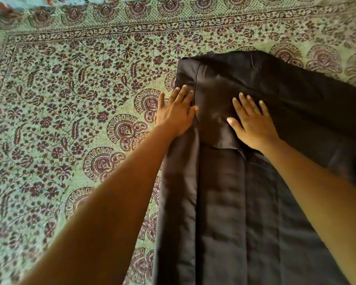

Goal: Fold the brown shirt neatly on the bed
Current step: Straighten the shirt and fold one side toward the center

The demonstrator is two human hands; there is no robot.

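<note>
The brown shirt [224, 202] lies flat on the bed, running from the bottom edge of the view up to the middle right. Its left side is folded inward, and a sleeve lies folded over the upper body. My left hand [176, 112] rests palm down on the shirt's left folded edge, fingers spread. My right hand [253, 122] presses flat on the folded sleeve area, fingers apart. Neither hand grips any cloth. The other sleeve stretches away to the right and leaves the view.
A green bedsheet [70, 99] with a dark floral and paisley print covers the bed to the left of and beyond the shirt. Its bordered edge runs along the top of the view.
</note>
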